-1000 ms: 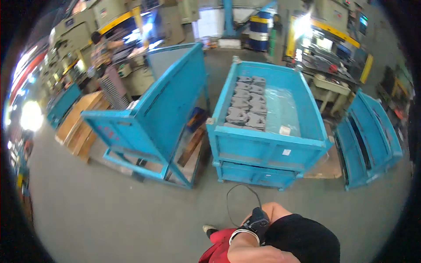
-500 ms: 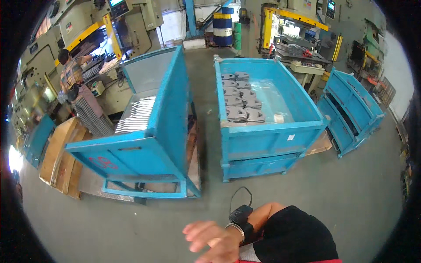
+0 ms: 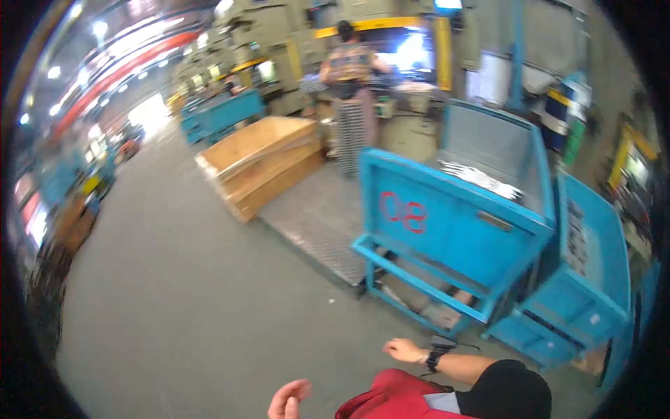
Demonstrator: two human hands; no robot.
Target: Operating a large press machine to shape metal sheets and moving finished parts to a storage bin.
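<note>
Low in the view, my left hand (image 3: 287,399) hangs over the floor with its fingers loosely bent and apart, holding nothing. To its right is my right hand (image 3: 405,348), also free of any object, its fingers loosely extended. A black device (image 3: 434,360) with a cable is strapped on the right wrist. Nearest to that hand, without contact, stands a tall blue metal bin (image 3: 447,237) on a frame, with red markings on its front. Shiny metal parts (image 3: 481,180) lie inside it.
A stacked blue crate (image 3: 579,307) holding grey parts stands at right. Left of the tall bin are a metal platform (image 3: 314,209) and a wooden crate (image 3: 269,167). Beyond them a person (image 3: 349,77) works at a press. Grey floor (image 3: 188,293) stretches left toward another blue bin (image 3: 227,112).
The view has swung left, so the bins now appear farther right and the aisle shows. My left hand has come into view. My right hand now appears farther right, its fingers less spread.
</note>
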